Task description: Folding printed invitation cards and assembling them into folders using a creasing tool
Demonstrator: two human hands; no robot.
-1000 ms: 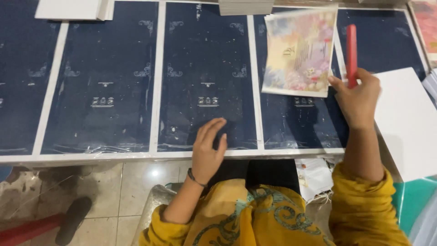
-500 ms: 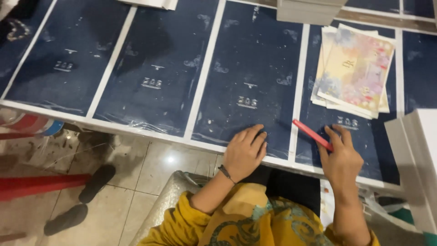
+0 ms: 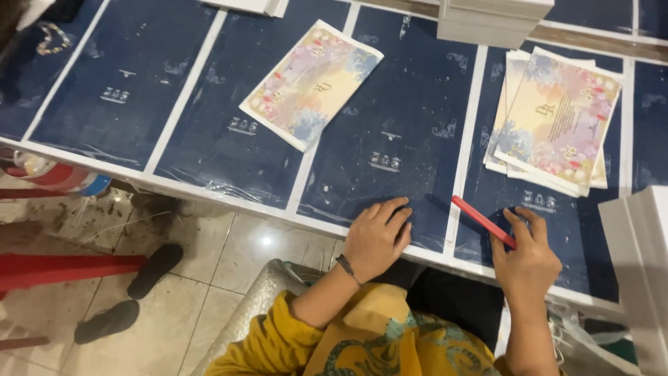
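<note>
My left hand [image 3: 378, 237] rests flat, fingers together, on the dark blue printed sheet [image 3: 403, 132] near the table's front edge. My right hand [image 3: 527, 257] grips a flat red stick [image 3: 480, 219] that points up and left over the sheet. A single floral printed card [image 3: 313, 82] lies tilted on the blue sheets to the upper left of my left hand. A stack of the same floral cards [image 3: 553, 122] sits beyond my right hand.
White stacks of paper stand at the back [image 3: 494, 19] and at the right edge [image 3: 637, 264]. Below the table edge are a tiled floor, two dark sandals [image 3: 136, 289], red bars [image 3: 62, 268] and a colourful bucket [image 3: 52, 177].
The view has swung left, bringing a single floral card on the blue sheets into sight. My right hand lowered the red stick from upright to lying low over the sheet.
</note>
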